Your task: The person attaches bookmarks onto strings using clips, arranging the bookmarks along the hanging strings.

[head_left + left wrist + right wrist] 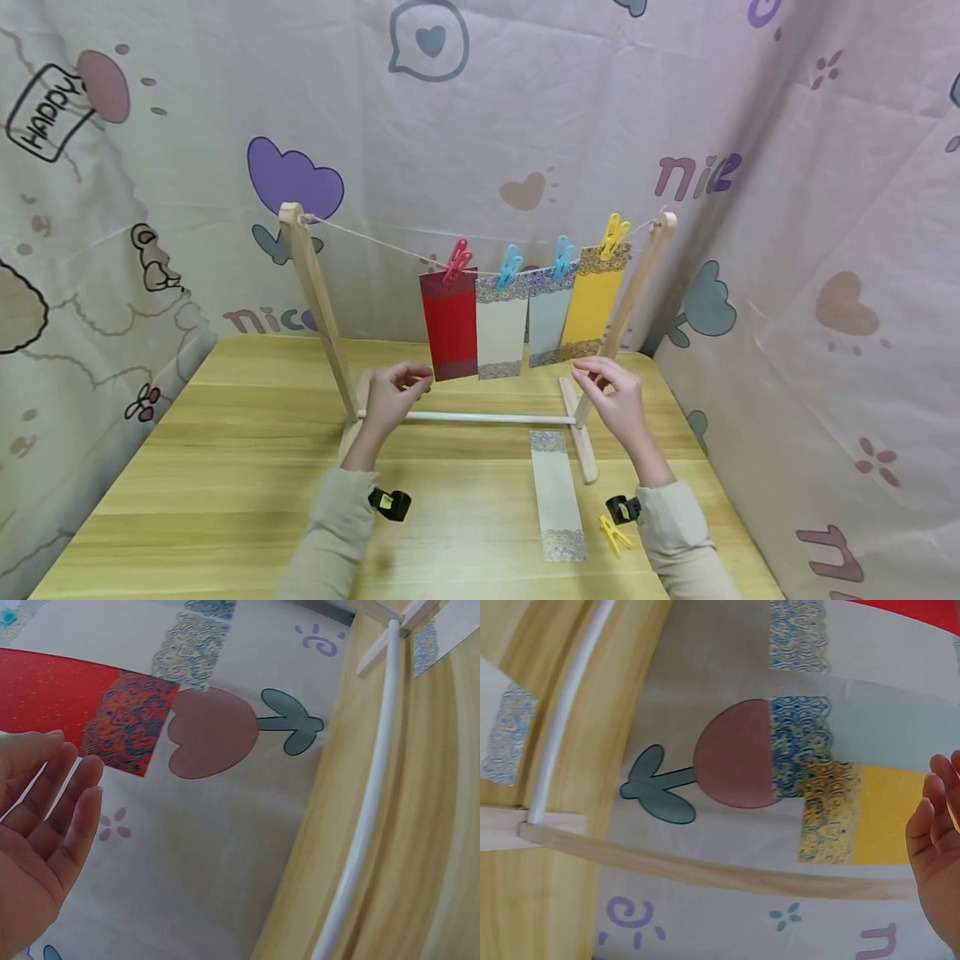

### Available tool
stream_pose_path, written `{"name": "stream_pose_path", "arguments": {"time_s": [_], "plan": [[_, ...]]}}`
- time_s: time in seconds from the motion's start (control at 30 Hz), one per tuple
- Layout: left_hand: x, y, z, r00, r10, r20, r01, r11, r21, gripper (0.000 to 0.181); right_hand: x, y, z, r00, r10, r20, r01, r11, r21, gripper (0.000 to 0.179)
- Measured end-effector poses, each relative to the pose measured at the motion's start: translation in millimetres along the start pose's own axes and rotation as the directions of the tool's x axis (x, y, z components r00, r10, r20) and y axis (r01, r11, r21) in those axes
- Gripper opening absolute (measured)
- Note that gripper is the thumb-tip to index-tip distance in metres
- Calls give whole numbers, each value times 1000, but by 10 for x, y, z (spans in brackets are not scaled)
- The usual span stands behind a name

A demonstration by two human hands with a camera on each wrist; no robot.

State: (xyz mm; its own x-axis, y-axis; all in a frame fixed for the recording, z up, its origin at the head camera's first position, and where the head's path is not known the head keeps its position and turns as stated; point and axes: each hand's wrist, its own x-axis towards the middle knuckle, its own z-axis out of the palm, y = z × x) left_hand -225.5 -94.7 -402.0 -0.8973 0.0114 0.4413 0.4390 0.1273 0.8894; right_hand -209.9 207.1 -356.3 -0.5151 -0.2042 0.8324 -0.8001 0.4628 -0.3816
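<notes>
From a string hang a red card [452, 329], a white card [501, 333], a light blue card [547, 317] and a yellow card [592, 304], all with lacy printed ends. A red clothespin [457, 261], blue clothespins [509, 267] and a yellow clothespin [613, 237] clip them. My left hand [396, 393] is raised beside the red card's lower left corner, fingers loosely bent with gaps between them in the left wrist view. Just below the yellow card, my right hand [613, 396] has its fingers lightly bent; the right wrist view cuts it off at the edge.
The string runs between two wooden posts [318, 308], joined low down by a white rod [487, 417]. Another white card [558, 496] lies on the wooden table [225, 467], with a yellow clothespin [615, 536] to its right. A printed cloth [480, 125] hangs behind.
</notes>
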Motion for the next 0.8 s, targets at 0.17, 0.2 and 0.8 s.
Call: {"name": "stream_pose_path", "arguments": {"time_s": [0.17, 0.2, 0.8], "plan": [[-38, -49, 57, 999, -36, 22, 36, 999, 1, 10, -112, 34, -4, 1000, 7, 4, -7, 1000, 3, 23], [-47, -59, 68, 999, -44, 26, 44, 999, 6, 10, -136, 38, -7, 1000, 13, 4, -13, 1000, 2, 23], [-219, -200, 250, 994, -102, 50, 103, 995, -17, 8, -589, 133, -74, 997, 67, 27, -67, 998, -15, 24]]}}
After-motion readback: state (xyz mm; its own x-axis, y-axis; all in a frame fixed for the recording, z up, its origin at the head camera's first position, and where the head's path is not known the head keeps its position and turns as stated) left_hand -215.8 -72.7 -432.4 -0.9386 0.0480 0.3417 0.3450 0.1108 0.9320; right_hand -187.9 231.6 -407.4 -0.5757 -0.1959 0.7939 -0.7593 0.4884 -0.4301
